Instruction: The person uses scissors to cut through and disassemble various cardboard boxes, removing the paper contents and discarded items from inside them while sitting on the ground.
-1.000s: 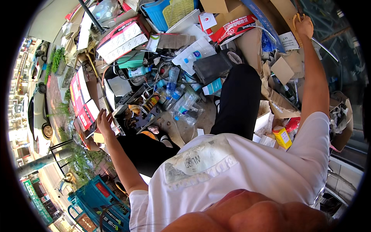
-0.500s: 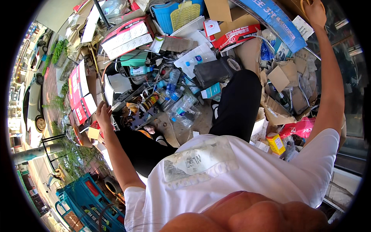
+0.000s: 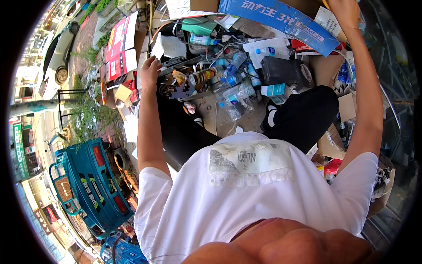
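Note:
My right hand (image 3: pixel 344 14) is at the top edge, partly cut off, its fingers closed around a yellow-orange curved piece (image 3: pixel 325 4). Just left of it, a long blue cardboard carton panel (image 3: pixel 281 22) lies across the far side of the heap. A small white printed sheet (image 3: pixel 328 20) sits between the panel and that hand. My left hand (image 3: pixel 150 69) hovers at the left edge of the heap, fingers loosely bent and apart, with nothing visible in it. Beside it are a white flap (image 3: pixel 158 47) and a red-and-white carton (image 3: pixel 121 48).
Plastic bottles (image 3: pixel 235 64), a dark box-shaped object (image 3: pixel 285 72) and a teal-and-white box (image 3: pixel 273 90) lie in front of me. My black-trousered legs (image 3: pixel 303 112) stand either side. A teal three-wheeled cart (image 3: pixel 90 185) and a parked car (image 3: pixel 61 57) are at left.
The view has turned, shifting the heap right and upward in the picture. My right hand and the blue carton panel have come left and nearer across the heap. My left hand stays by the red-and-white carton.

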Action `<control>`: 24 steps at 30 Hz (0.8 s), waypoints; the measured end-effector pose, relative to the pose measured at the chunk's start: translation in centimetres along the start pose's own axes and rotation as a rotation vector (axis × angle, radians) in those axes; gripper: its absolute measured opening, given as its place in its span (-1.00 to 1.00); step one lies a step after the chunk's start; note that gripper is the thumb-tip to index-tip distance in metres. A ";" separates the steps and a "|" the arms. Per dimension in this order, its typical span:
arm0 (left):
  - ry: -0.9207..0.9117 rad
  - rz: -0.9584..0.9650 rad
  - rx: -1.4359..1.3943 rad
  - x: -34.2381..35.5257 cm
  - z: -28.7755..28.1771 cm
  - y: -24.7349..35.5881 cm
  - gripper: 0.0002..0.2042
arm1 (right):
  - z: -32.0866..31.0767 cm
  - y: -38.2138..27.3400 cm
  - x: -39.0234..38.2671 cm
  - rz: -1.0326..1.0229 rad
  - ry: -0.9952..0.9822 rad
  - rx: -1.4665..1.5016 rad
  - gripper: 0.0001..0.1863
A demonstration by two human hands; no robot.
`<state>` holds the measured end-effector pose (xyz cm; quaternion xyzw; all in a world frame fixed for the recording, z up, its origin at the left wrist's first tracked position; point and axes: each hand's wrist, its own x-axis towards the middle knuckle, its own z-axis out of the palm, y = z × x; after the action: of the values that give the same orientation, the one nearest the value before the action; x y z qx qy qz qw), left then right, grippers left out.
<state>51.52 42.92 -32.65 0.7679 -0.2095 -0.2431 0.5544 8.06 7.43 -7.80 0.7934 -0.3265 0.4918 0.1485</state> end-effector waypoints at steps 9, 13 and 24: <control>0.006 0.035 0.106 -0.7 0.2 0.1 -0.57 | 13.4 -5.6 -10.3 0.207 -0.102 0.292 -0.63; 0.029 0.067 0.118 -0.6 -1.0 -0.9 -0.58 | 15.5 -6.2 -18.8 0.058 -0.301 0.263 -0.63; -0.146 -0.054 0.247 -0.6 6.1 0.0 -0.48 | 11.9 -8.7 -32.1 0.144 -0.817 0.380 -0.65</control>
<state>47.37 38.68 -34.18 0.8159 -0.2566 -0.2856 0.4322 12.28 19.20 -40.81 0.9107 -0.3168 0.1988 -0.1752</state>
